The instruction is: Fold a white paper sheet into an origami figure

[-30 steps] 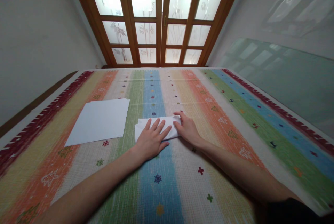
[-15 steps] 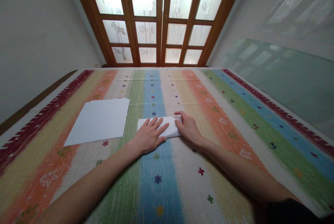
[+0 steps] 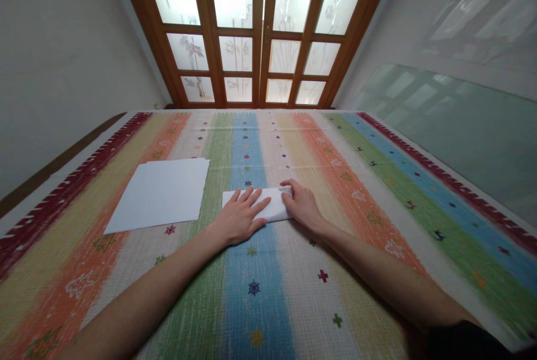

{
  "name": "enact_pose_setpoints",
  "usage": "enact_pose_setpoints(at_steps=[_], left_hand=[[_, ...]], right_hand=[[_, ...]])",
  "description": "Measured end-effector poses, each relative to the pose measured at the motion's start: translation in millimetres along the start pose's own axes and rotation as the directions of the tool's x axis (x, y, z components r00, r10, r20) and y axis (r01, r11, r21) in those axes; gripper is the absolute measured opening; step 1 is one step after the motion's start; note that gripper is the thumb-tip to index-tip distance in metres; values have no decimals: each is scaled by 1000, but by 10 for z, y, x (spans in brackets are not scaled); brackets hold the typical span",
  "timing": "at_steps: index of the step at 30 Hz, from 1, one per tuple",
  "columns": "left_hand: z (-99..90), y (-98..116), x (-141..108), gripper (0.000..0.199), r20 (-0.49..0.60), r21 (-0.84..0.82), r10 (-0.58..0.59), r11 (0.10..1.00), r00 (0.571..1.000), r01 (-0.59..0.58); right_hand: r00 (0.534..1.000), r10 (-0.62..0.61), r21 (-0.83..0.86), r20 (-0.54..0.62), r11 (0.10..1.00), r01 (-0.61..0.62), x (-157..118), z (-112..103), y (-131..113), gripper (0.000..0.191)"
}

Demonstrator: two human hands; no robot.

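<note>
A folded white sheet of paper [image 3: 274,207] lies on the striped tablecloth in front of me, longer from side to side than front to back. Spread flat across its left part is my left hand [image 3: 240,217], fingers apart and pressing down on it. My right hand [image 3: 302,203] grips the paper's right end, with thumb and index finger at the edge; the other fingers are partly hidden behind the hand. To the left rests a stack of white paper sheets [image 3: 161,195], touched by neither hand.
The table bears a striped tablecloth [image 3: 251,315] with small printed figures. Wooden doors with frosted panes [image 3: 258,36] stand beyond its far edge. A wall [image 3: 62,41] borders the left side, and a pale glossy panel [image 3: 461,131] leans along the right.
</note>
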State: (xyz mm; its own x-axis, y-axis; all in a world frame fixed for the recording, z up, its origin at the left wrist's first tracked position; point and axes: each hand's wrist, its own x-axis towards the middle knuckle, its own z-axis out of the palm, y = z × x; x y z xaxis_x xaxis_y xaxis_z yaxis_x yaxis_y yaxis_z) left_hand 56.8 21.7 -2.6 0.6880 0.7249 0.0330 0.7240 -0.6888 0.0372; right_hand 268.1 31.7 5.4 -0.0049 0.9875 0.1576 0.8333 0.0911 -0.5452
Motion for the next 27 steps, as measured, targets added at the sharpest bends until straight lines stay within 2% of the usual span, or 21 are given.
enact_pose_setpoints(at_steps=[8, 27], left_hand=[[7, -4, 3, 57, 19, -19, -19, 1000, 1000, 19], [29, -5, 16, 58, 32, -18, -20, 1000, 999, 21]], right_hand=[[1000, -20, -8, -18, 1000, 20, -4, 21, 16, 33], [999, -10, -50, 42, 999, 12, -11, -24, 17, 28]])
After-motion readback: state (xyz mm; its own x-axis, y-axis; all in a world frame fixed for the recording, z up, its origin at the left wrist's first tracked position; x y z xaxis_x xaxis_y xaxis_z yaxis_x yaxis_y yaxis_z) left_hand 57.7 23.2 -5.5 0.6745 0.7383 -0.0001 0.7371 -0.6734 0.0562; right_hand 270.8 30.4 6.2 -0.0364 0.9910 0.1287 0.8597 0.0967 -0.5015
